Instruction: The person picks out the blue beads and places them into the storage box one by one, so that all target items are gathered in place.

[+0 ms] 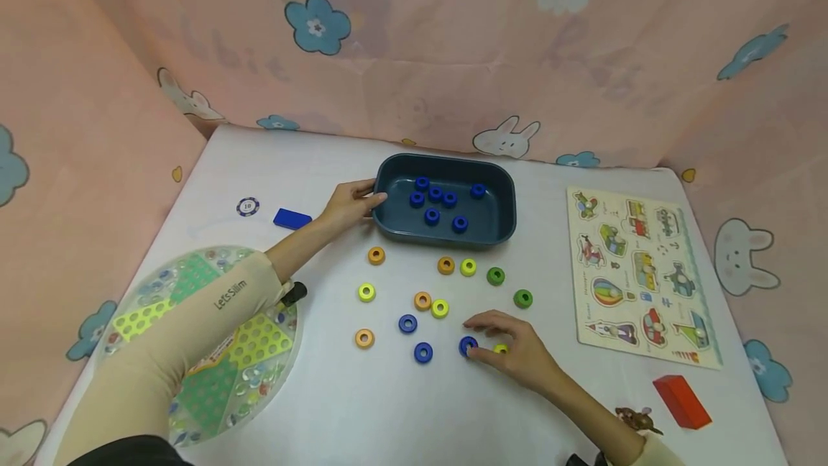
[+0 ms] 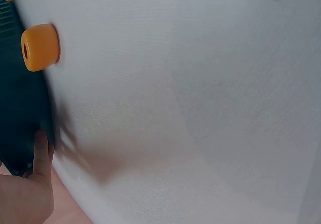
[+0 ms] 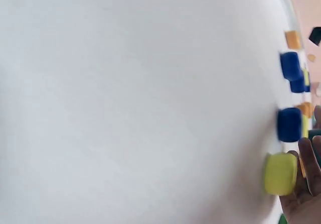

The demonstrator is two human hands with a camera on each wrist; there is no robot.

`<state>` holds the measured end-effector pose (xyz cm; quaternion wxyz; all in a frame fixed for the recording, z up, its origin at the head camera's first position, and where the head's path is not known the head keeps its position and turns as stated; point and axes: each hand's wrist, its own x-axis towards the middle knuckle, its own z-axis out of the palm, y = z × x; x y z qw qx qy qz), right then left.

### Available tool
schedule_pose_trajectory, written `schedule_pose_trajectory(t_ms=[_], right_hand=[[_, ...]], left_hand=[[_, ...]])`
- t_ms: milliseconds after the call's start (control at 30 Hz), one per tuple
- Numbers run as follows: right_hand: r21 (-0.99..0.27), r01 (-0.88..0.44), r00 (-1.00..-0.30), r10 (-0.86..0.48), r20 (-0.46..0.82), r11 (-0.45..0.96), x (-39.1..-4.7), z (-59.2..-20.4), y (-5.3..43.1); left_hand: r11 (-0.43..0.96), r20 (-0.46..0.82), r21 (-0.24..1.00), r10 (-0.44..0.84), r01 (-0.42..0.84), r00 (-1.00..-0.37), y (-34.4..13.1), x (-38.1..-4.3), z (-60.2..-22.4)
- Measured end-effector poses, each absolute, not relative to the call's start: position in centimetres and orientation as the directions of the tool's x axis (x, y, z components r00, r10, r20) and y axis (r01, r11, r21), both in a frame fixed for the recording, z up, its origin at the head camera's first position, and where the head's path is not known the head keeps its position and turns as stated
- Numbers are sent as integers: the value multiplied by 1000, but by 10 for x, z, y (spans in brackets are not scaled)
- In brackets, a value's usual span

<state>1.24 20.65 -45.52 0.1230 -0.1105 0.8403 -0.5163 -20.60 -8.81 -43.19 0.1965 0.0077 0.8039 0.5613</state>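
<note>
At the back of the table, my left hand (image 1: 349, 205) grips the left end of a dark blue-green rectangular tub (image 1: 446, 237), thumb at the rim and fingers along the outer wall. Several blue rings (image 1: 460, 224) lie inside. My right hand (image 1: 517, 351) is low over the table, thumb and fingers spread apart around a blue ring (image 1: 468, 346); the thumb overlaps its edge. Under that hand a yellow ring (image 1: 501, 349) is partly hidden; the right wrist view shows this yellow ring (image 3: 281, 174) beside the fingers. Two more blue rings (image 1: 423, 352) lie to the left.
Orange rings (image 1: 364, 339), yellow rings (image 1: 440, 308) and green rings (image 1: 523, 298) are scattered before the tub. A round game board (image 1: 259, 351) sits left under my sleeve, near a blue block (image 1: 292, 218) and a chip (image 1: 248, 206). Rightward are a picture puzzle (image 1: 640, 275) and a red block (image 1: 682, 402).
</note>
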Motion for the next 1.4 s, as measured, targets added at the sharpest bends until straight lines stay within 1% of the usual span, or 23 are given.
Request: schedule_pose_trajectory(t_ms=[133,267,400,500,667,800,900,1100,1233,1400], right_hand=[[-851,-108,-936,-340,-86,513,18,-466,204],[-836,-147,-935,-350,-56,528,16,-469,202],[-846,-135,-934,-352,-66,516,13,-465,202],[-873,-106,-938,-340,-71,476,4,-453,200],[-916,-105,-947,-321,-28,387,-26,-407,188],[-917,-197,-938,-338,73,348,-59,-385,186],[-902,-248,-931,-345,121,354,-85,-378,188],[-869,-254,-943,-308,125,424,-127,-372,186],[-858,-245,-953,-275,128,452,-141,-369,184],[-863,-257,-956,-246,161,434,-149,-366,183]], left_hand=[[364,-306,907,230,-211,-924,-91,-205,-432],[358,-304,909,224,-213,-926,-93,-204,-433],[349,-300,913,226,-211,-927,-93,-204,-435],[351,-303,912,223,-214,-926,-94,-205,-436],[359,-313,906,210,-225,-926,-97,-205,-437],[340,-311,913,220,-227,-925,-93,-205,-439],[335,-309,915,227,-224,-924,-88,-205,-438],[344,-312,911,216,-226,-925,-88,-205,-436],[336,-300,917,234,-213,-925,-89,-206,-435],[330,-293,921,238,-206,-926,-90,-206,-432]])
